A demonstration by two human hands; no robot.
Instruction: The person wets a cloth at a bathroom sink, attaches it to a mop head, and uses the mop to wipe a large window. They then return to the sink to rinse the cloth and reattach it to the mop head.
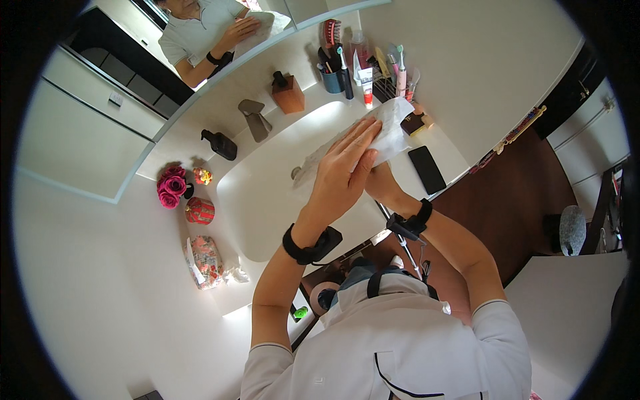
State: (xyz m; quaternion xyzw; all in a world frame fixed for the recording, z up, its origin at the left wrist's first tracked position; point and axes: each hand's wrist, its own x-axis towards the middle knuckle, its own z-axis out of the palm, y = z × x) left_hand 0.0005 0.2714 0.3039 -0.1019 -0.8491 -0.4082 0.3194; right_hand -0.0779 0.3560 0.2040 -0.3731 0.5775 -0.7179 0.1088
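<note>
A thin white sheet [392, 137], like a tissue or disposable towel, is pressed between my two hands over the sink. My left hand [342, 167] lies flat on top of it, fingers together and pointing towards the faucet side. Beneath the sheet is my right hand [381, 184]; only its heel and wrist show, its fingers are covered. One part of the sheet trails left over the white basin [265, 200], looking almost see-through. Each wrist wears a black strap with a small black box.
Behind the basin stand a grey faucet [255, 120], a black pump bottle [220, 145], an orange-brown dispenser [288, 95], a blue cup [331, 81] and a toothpaste tube [366, 87]. A black phone [426, 170] lies right. Left are a floral tissue pack [205, 262] and red flowers [172, 187].
</note>
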